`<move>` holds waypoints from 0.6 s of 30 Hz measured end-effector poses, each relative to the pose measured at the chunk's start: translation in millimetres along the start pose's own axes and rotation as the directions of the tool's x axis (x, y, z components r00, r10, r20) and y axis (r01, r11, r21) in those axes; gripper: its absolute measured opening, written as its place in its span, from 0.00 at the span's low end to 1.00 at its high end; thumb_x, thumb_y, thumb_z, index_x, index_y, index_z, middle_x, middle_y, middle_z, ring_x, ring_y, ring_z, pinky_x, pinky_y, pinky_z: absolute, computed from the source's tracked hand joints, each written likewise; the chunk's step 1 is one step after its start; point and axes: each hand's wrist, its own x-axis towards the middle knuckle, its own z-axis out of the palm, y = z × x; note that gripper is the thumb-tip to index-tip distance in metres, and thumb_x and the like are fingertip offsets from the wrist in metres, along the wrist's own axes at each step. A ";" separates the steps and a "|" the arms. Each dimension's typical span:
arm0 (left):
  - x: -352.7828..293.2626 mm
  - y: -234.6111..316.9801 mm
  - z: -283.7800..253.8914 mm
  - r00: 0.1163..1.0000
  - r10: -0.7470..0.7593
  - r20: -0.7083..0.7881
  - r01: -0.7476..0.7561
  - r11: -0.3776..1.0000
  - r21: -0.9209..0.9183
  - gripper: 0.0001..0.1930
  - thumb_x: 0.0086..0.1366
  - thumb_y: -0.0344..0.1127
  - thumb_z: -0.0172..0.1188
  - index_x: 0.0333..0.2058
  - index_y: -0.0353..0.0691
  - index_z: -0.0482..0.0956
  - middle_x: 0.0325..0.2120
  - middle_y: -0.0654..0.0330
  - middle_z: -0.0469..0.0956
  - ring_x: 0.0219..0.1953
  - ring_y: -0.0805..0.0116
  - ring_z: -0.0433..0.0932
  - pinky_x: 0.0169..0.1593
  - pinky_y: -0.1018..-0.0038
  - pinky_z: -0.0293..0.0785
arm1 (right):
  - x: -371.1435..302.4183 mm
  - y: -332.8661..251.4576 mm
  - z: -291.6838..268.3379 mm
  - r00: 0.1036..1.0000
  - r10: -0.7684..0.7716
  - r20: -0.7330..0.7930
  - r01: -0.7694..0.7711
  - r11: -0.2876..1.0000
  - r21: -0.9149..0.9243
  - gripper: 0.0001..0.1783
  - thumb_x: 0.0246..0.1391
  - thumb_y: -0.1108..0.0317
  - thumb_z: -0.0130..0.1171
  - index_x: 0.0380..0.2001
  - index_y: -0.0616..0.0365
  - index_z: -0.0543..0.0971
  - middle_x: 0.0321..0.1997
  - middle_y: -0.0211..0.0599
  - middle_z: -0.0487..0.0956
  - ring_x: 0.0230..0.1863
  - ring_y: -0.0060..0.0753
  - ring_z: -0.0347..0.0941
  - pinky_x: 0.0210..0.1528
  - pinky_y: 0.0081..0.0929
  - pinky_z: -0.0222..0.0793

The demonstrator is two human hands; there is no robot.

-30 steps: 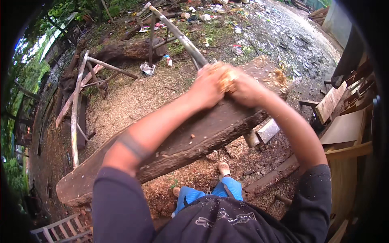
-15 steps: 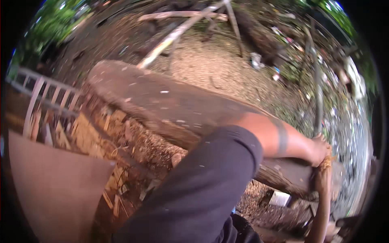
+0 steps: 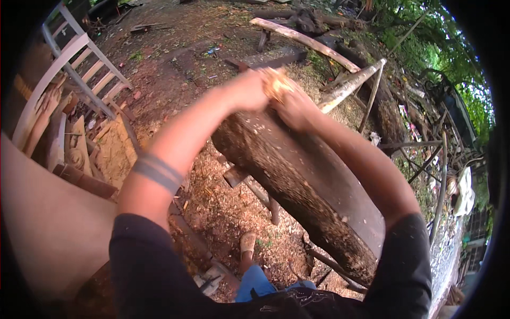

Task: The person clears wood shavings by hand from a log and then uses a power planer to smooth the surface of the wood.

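Observation:
A long thick log (image 3: 329, 173) with a flat grey-brown top and rough bark side slants from the upper middle to the lower right. Over its far end, my left hand (image 3: 251, 90) and my right hand (image 3: 297, 109) come together, blurred by motion. Between them is a yellowish bundle (image 3: 277, 85), fibrous like wood shavings; its exact kind is unclear. Both hands seem closed around it, though the individual fingers are smeared. My arms reach forward on either side of the log. Pale flecks lie scattered over the log's top.
At left stands a ladder-like wooden frame (image 3: 98, 69) beside scrap boards (image 3: 77, 143). A smooth pale brown surface (image 3: 48, 223) fills the lower left. Propped poles (image 3: 353, 85) rise beyond the log. Wood chips (image 3: 212, 212) cover the ground around my foot (image 3: 247, 242).
The head view has swung round. Both hands and the yellowish bundle have gone from the log's right end to its far end, with my arms now stretched forward.

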 end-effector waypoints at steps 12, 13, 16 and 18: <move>-199.7 -85.2 -73.5 0.564 -0.823 -0.067 0.292 0.274 -0.916 0.28 0.65 0.51 0.49 0.58 0.40 0.64 0.53 0.56 0.70 0.55 0.64 0.68 0.56 0.70 0.64 | 154.5 -202.0 9.1 0.958 0.269 -0.099 -0.200 0.875 0.442 0.55 0.40 0.51 0.63 0.64 0.62 0.45 0.64 0.68 0.51 0.64 0.70 0.49 0.63 0.44 0.56; -218.6 -90.5 -68.1 0.415 -0.908 -0.064 0.439 0.261 -0.860 0.27 0.65 0.51 0.50 0.57 0.41 0.65 0.53 0.55 0.70 0.56 0.64 0.68 0.56 0.67 0.64 | 141.6 -213.2 13.1 0.942 0.336 -0.008 -0.271 0.772 0.575 0.57 0.39 0.48 0.64 0.64 0.64 0.44 0.64 0.70 0.50 0.65 0.69 0.47 0.64 0.43 0.55; -270.1 -100.4 -18.4 0.093 -0.943 -0.321 0.575 0.313 -0.756 0.24 0.64 0.50 0.52 0.54 0.42 0.68 0.48 0.55 0.74 0.51 0.66 0.71 0.50 0.67 0.67 | 78.6 -226.0 65.2 0.956 0.287 0.054 -0.260 0.754 0.604 0.58 0.41 0.46 0.64 0.63 0.67 0.44 0.64 0.71 0.49 0.63 0.69 0.52 0.63 0.42 0.57; -363.7 -105.4 37.1 -0.048 -0.881 -0.471 0.605 0.350 -0.715 0.20 0.62 0.46 0.55 0.47 0.39 0.71 0.36 0.56 0.77 0.37 0.65 0.75 0.39 0.66 0.70 | 7.5 -262.5 95.5 0.982 0.184 0.044 -0.172 0.771 0.613 0.51 0.45 0.47 0.61 0.62 0.69 0.52 0.61 0.73 0.56 0.59 0.64 0.62 0.59 0.42 0.61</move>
